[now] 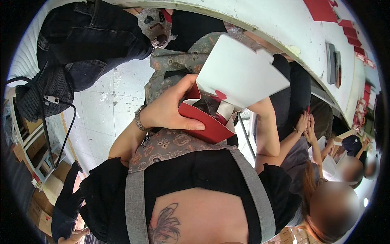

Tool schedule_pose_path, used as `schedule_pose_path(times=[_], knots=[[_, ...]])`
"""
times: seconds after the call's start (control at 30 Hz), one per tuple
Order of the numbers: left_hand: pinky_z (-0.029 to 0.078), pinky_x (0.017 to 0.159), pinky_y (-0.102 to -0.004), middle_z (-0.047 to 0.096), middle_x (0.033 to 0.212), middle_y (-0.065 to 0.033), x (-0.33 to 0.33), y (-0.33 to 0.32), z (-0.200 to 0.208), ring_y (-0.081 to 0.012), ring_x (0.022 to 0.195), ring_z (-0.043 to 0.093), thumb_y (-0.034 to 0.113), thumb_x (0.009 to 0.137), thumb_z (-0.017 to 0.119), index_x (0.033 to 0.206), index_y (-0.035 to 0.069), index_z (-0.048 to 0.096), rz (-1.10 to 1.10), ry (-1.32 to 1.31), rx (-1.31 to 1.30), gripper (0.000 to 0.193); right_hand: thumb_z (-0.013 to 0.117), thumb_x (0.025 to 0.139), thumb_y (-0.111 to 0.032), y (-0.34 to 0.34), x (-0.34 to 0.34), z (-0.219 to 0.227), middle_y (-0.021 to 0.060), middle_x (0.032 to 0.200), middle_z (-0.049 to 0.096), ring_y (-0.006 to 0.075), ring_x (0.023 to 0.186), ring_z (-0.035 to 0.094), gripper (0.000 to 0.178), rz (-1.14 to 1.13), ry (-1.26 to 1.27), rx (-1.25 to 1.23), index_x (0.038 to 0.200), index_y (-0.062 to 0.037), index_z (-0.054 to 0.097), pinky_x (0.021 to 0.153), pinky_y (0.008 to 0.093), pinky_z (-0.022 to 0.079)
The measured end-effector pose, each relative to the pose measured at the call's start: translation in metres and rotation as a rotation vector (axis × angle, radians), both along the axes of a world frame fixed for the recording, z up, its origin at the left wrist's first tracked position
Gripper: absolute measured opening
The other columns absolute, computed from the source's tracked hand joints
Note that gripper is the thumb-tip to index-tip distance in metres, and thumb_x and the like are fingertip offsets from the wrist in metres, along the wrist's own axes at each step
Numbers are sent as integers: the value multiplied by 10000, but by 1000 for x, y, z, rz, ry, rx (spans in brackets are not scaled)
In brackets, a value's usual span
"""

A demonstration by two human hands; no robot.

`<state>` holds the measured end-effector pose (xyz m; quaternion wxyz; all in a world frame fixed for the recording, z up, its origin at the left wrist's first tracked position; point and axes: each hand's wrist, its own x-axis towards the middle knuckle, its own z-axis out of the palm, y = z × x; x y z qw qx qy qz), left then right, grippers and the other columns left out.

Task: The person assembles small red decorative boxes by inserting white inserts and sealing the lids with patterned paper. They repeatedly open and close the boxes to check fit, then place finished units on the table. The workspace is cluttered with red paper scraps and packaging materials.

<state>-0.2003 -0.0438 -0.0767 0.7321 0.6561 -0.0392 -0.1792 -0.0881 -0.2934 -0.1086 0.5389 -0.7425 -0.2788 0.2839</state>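
Note:
In front of my waist is a red cardboard box (pixel 205 123), its large lid (pixel 239 73) raised and showing a white inner face. My left hand (pixel 172 107) grips the box's left side, thumb along the front wall and fingers behind. Inside lies something dark with a plastic-like sheen (pixel 208 105), partly hidden by the walls. A small red piece (pixel 220 94) shows at the base of the lid. On the box's right, my right hand (pixel 260 107) is mostly covered by the lid; its fingers are hidden.
A white worktable (pixel 308 44) curves along the far and right side, with red flat pieces (pixel 351 32) on it. Dark jeans (pixel 97 36) and a black mesh bag (pixel 55 91) are at the left. Co-workers sit close on the right, one with hands (pixel 306 124) together.

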Motion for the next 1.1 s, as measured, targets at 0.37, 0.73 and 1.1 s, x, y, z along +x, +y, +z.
schedule_pose_path(times=[0.37,0.73,1.1], knots=[[411,927,-325,501,1180,-141,-4,-9,-1,-188,1088,501,244,716,784,1299,16,265,183,42,24,813,589,867,-146,12,-28,-8,119,1240,528,216,1108,521,396,-376,513,295,1223,-25,464,934,333,395],[388,892,-272,492,1056,-71,-28,-28,-4,-132,988,481,186,896,558,1114,19,420,351,65,96,307,679,797,-124,24,-92,-5,88,1060,527,174,985,515,288,-417,341,342,1008,-26,509,903,318,384],[397,868,-280,486,1066,-100,-27,-33,-7,-158,963,495,142,860,599,1100,19,424,264,-70,257,322,706,708,-260,34,-42,67,37,857,611,213,822,578,247,116,-509,-208,880,-92,653,810,364,353]])
